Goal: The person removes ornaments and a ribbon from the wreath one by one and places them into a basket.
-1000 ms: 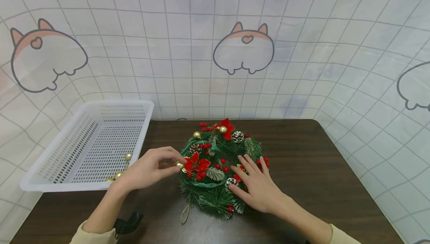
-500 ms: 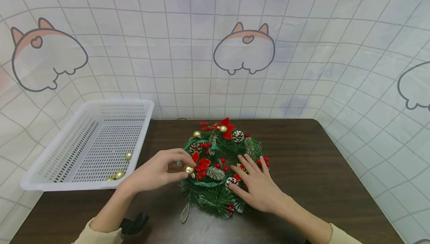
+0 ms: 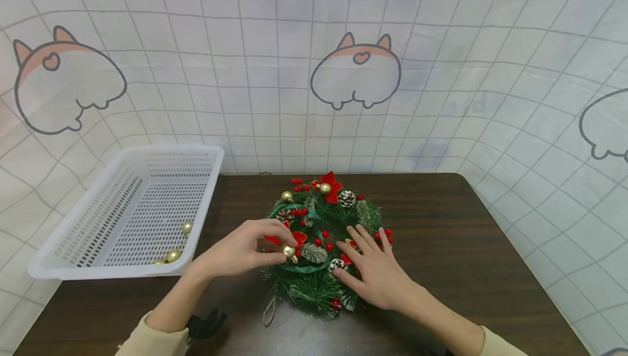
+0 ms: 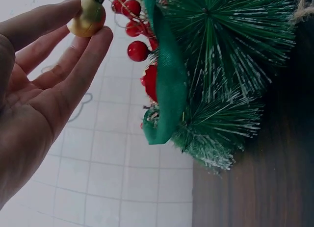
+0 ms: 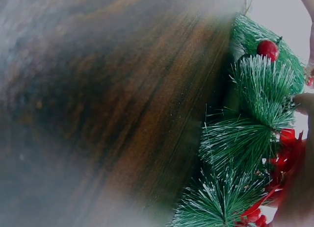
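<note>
A green wreath (image 3: 316, 293) lies on the table, trimmed with red flowers, red berries, pinecones and a green ribbon (image 4: 171, 85). Over its left side, my left hand (image 3: 247, 248) pinches a small gold ball ornament (image 4: 89, 17) between thumb and fingertips, its metal cap pointing outward. Red berries (image 4: 137, 50) hang close beside that ball in the left wrist view. My right hand (image 3: 378, 277) rests with spread fingers on the wreath's right side, the thumb by a frosted pinecone (image 3: 337, 265). Two more gold balls sit at the wreath's upper left, one of them on a red flower (image 3: 330, 187).
A white perforated basket (image 3: 54, 269) stands at the left with several gold balls (image 3: 173, 255) inside. A twine loop (image 3: 269, 312) sticks out from the wreath's front. Behind the dark wooden table (image 3: 441, 225) hangs a gridded cloth with cartoon drawings.
My left hand has moved to the right with the gold ball, from the wreath's left edge to over the red flower there. The right hand has stayed put.
</note>
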A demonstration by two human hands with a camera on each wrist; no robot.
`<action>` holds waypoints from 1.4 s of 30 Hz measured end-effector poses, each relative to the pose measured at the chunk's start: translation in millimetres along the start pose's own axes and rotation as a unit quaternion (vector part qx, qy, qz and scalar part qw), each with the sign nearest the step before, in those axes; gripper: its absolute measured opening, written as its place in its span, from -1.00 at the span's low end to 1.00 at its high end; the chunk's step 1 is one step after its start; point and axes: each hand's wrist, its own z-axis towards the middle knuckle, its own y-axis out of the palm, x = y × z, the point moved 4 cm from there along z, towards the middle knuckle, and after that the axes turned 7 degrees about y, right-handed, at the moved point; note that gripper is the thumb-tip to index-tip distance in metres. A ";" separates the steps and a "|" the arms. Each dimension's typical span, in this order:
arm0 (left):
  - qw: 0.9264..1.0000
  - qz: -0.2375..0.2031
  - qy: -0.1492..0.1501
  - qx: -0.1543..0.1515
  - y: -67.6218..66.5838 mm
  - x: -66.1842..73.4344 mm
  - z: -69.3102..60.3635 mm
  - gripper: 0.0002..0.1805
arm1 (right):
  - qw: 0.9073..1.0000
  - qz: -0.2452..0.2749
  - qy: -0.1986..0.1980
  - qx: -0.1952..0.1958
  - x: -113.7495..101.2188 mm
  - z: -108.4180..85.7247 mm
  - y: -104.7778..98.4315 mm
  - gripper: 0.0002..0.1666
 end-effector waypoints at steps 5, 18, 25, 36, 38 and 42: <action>0.999 -0.031 0.004 0.003 5.8 -2.0 2.0 -0.76 | 1.000 -0.003 0.000 0.000 0.0 0.0 0.3 -0.17; 0.998 -0.056 0.008 0.027 17.1 -2.7 7.9 -0.73 | 1.000 -0.001 0.004 -0.006 0.1 -0.2 0.1 -0.17; 0.997 -0.055 0.011 0.058 17.8 -4.0 12.1 -0.72 | 1.000 -0.001 0.004 -0.007 0.1 -0.3 0.3 -0.17; 0.992 -0.060 -0.010 0.107 -1.1 -0.3 9.1 -0.71 | 1.000 -0.001 0.004 -0.005 -0.2 0.7 0.3 -0.16; 0.991 -0.072 -0.005 0.114 -5.5 0.2 7.0 -0.70 | 1.000 0.002 0.005 -0.007 -0.1 0.6 0.5 -0.16; 0.987 -0.102 0.017 0.127 -14.6 2.2 2.5 -0.69 | 1.000 0.004 0.006 -0.006 0.0 0.5 0.8 -0.17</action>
